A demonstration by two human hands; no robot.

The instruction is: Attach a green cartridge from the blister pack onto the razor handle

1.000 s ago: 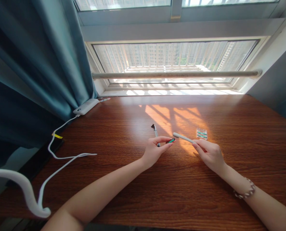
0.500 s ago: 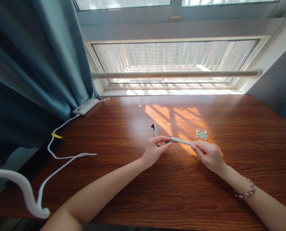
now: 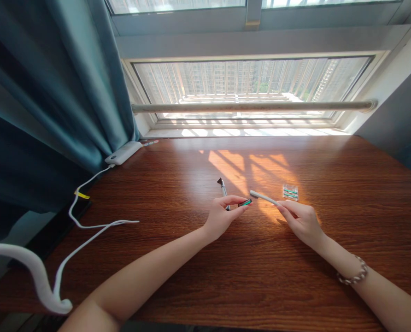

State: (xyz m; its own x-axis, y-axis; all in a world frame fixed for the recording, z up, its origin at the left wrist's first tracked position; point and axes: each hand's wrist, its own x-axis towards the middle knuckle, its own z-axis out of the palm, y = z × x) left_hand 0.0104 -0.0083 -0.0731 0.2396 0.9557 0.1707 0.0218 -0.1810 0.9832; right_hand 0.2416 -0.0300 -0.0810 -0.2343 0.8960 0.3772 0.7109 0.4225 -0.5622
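My left hand (image 3: 220, 219) pinches a small black razor head (image 3: 245, 202) with a green strip, between thumb and fingertips. A pale toothbrush (image 3: 266, 198) is in my right hand (image 3: 301, 222), gripped by its handle, with its head pointing left and its bristles downward. The brush head sits just above and right of the razor head, apart from it. Behind my left fingers lies a silver and black razor handle (image 3: 224, 187), its near end partly hidden. Beyond my right hand is a clear case (image 3: 290, 192) with green-striped pieces inside.
The brown wooden table (image 3: 178, 276) runs back to the window, with a sunlit patch in its middle. At left are a white power strip (image 3: 123, 153), a white cable (image 3: 88, 226), a curved white stand (image 3: 36, 272) and a blue curtain (image 3: 88, 69).
The toothbrush has come away from the razor head, its head shifting slightly up and right. My left hand has stayed nearly still, and the razor head now shows more fully.
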